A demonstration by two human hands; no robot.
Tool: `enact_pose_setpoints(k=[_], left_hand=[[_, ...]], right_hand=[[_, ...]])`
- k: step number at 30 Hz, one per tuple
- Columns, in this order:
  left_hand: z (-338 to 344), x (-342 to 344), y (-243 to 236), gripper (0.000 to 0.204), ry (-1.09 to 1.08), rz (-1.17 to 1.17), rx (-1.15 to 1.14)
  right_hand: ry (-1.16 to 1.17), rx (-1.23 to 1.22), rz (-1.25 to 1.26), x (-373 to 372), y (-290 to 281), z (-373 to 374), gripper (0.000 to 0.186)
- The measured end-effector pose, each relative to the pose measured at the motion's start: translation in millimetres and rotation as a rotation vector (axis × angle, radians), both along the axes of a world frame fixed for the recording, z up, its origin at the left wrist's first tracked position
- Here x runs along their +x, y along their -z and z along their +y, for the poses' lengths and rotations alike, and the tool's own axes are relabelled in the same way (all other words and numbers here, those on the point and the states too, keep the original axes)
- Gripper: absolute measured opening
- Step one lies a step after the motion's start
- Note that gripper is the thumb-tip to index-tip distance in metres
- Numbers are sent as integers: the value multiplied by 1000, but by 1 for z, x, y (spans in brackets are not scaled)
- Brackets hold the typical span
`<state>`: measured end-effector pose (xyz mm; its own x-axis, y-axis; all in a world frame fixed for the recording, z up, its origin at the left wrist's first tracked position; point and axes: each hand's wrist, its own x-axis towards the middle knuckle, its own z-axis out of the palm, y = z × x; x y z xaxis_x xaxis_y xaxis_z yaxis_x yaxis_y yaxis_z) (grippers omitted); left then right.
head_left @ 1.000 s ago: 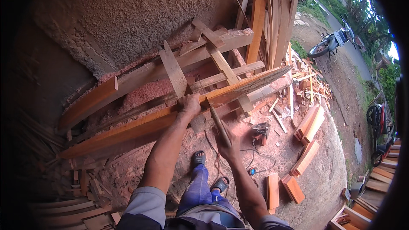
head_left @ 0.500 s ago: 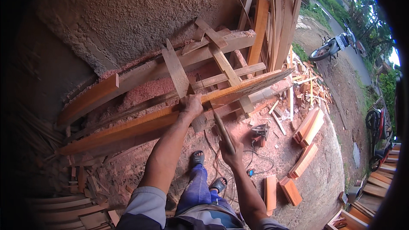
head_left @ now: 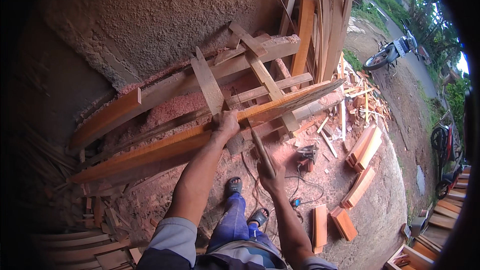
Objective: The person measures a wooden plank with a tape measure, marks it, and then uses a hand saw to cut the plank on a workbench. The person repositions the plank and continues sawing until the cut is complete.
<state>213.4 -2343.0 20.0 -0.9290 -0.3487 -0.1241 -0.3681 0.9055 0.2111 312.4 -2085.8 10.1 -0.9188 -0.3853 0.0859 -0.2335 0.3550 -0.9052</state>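
A long orange-brown plank (head_left: pixel 165 148) lies aslant across wooden supports, from lower left to upper right. My left hand (head_left: pixel 227 124) is closed over its upper edge near the middle. My right hand (head_left: pixel 271 176), lower and to the right, is closed round the handle of what looks like a hand saw (head_left: pixel 261 149), seen nearly edge-on. Its narrow far end meets the plank just right of my left hand, at a line across the wood. Beneath the plank, a crosspiece (head_left: pixel 207 82) and a thick beam (head_left: pixel 225 67) make up part of the support.
A power saw (head_left: pixel 306 156) with a cable rests on the dusty ground to the right. Cut wood blocks (head_left: pixel 343 223) lie nearer me, and offcuts (head_left: pixel 367 97) are heaped farther off. Upright boards (head_left: pixel 330 25) lean at the rough wall (head_left: pixel 165 15). A motorbike (head_left: pixel 392 52) stands outside.
The whole view has shifted very slightly. Both hands keep their grips; my right hand and the saw are almost where they were, perhaps a touch closer to the plank.
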Motion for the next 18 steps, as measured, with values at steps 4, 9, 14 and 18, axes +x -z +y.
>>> enact_pose_setpoints(k=[4, 9, 14, 18], left_hand=[[-8, -8, -7, 24, 1, 4, 86], [-21, -21, -12, 44, 68, -93, 110], [-8, -6, -1, 26, 11, 43, 55], [1, -3, 1, 22, -6, 45, 11]], right_hand=[[21, -62, 186, -6, 8, -11, 61], [16, 232, 186, 142, -55, 118, 65], [51, 62, 25, 46, -12, 35, 57], [54, -141, 396, -20, 5, -30, 53]])
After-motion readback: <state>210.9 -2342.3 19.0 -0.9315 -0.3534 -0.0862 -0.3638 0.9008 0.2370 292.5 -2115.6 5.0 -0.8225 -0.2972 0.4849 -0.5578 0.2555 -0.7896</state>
